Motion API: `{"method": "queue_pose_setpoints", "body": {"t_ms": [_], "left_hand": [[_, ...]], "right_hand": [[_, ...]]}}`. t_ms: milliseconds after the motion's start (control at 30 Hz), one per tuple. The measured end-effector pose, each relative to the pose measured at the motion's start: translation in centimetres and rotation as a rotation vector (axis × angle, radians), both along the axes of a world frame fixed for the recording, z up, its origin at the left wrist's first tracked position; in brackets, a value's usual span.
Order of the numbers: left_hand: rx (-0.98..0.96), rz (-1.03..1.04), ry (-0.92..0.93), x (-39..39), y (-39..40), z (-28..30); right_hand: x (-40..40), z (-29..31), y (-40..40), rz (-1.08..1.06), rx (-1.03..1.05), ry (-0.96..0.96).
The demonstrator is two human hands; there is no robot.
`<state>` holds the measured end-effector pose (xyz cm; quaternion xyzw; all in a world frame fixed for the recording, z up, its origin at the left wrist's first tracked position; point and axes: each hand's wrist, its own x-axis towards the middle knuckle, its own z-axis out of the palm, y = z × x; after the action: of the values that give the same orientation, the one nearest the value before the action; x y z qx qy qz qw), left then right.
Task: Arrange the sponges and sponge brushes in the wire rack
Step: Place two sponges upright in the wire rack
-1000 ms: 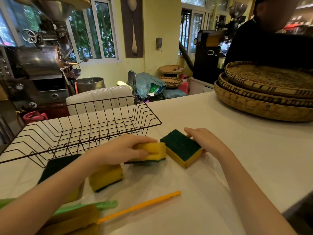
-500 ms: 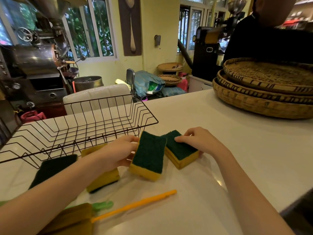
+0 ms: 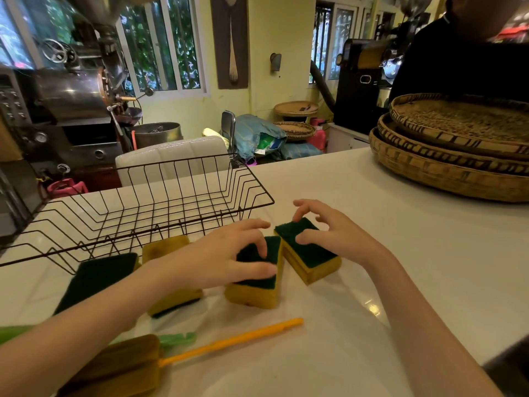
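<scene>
A black wire rack (image 3: 143, 213) stands on the white counter (image 3: 400, 253) at the left. In front of it lie several yellow sponges with dark green scrub pads. My left hand (image 3: 229, 259) grips one sponge (image 3: 254, 293) lying green side up, fingers and thumb on its pad. Right beside it sits a second sponge (image 3: 315, 262); my right hand (image 3: 335, 233) arches over it with fingers spread, the tips touching the pad. Another sponge (image 3: 166, 247) lies yellow side up under my left wrist. A green-topped sponge (image 3: 97, 276) lies further left.
Two sponge brushes lie near the front edge: one with an orange handle (image 3: 229, 342) and a green one (image 3: 177, 338). Stacked woven trays (image 3: 446, 167) fill the far right. A person in black (image 3: 458, 61) stands behind them. A white chair back (image 3: 171, 159) is behind the rack.
My left hand turned its sponge from yellow side up to green side up and laid it flat beside the right sponge. The right hand's fingers lifted and spread over its sponge.
</scene>
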<state>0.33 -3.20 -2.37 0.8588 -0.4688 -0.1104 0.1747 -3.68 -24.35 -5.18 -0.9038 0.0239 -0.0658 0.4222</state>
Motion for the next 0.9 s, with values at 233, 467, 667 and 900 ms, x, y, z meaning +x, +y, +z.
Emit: {"method": "queue_pose_setpoints", "body": {"t_ms": [233,467,667,900], "left_hand": [[0.357,-0.049,0.033,1.3,-1.3,0.5],[0.314,-0.094,0.023,1.8,-1.8,0.2],[0.238,-0.096,-0.027,1.9,-1.9,-0.1],[-0.034,-0.113,0.016,1.5,-1.2,3.4]], "right_hand": [[-0.4,-0.1,-0.4,0.243,-0.057,0.217],[-0.7,1.6,-1.1,0.333,-0.271,0.411],[-0.2,3.2,-0.2,0.271,-0.462,0.396],[-1.0,6.1,-1.4,0.235,-0.461,0.316]]}}
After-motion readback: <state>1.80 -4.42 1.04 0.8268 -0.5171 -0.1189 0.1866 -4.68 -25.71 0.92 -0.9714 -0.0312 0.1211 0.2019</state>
